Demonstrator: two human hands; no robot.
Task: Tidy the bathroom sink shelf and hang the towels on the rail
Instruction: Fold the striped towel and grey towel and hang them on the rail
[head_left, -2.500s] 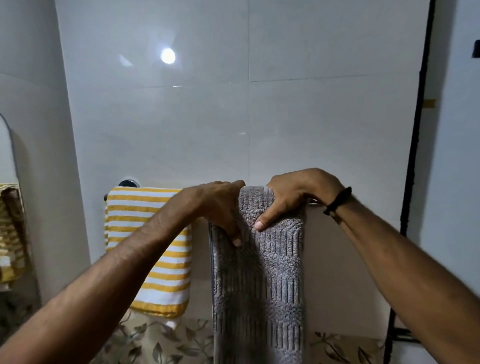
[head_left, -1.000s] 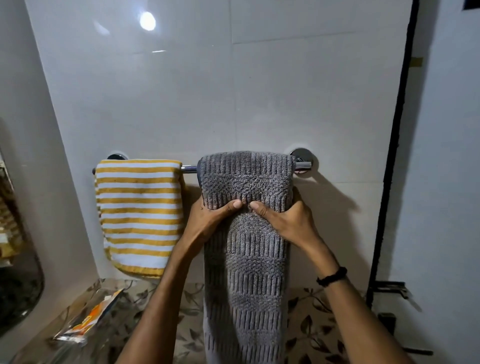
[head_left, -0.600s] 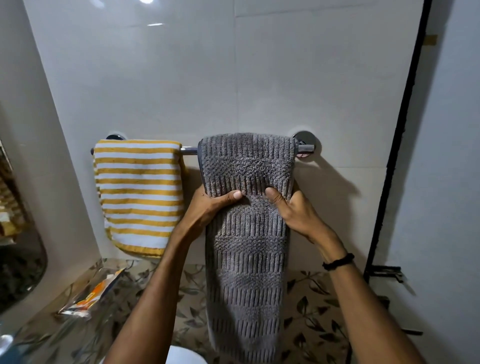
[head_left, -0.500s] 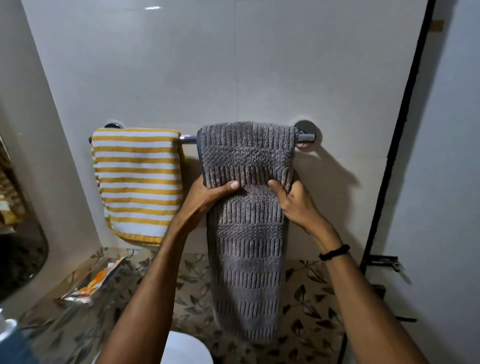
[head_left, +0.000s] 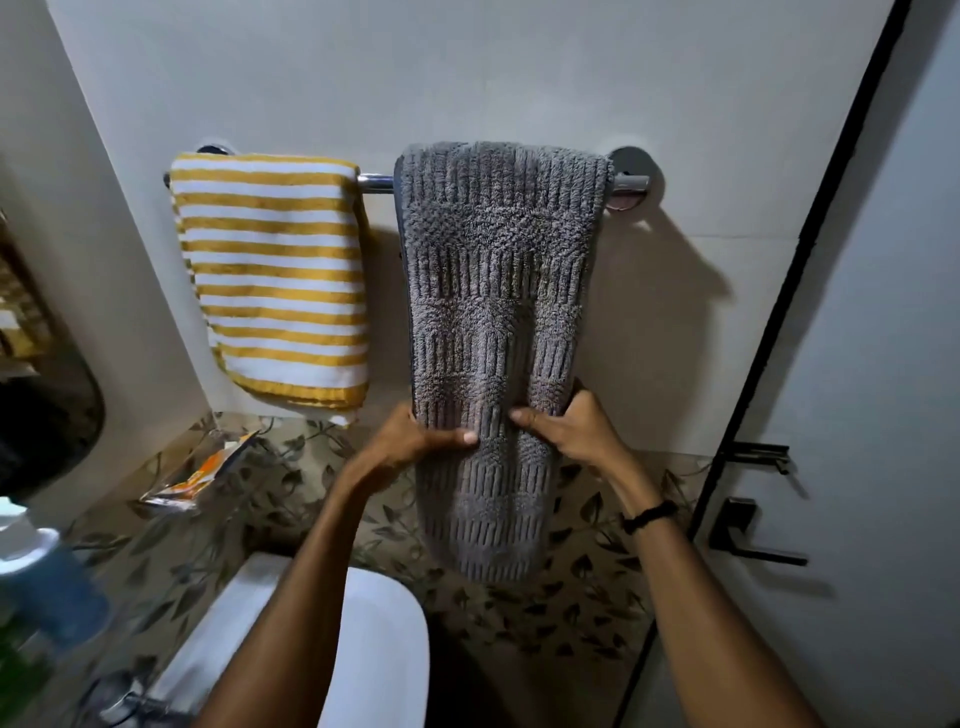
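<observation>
Pale wall tiles back a chrome rail. At far left a blurred blue bottle stands on the leaf-patterned shelf, its contents unreadable, and a crumpled orange sachet lies loose farther along. On the rail, the striped towel hangs beside the grey towel. The left hand and right hand each pinch the grey towel's side edges, thumbs pressed on its front. Hanging looks nearly finished; judging by this, the next move calls for letting go, then clearing the sachet.
</observation>
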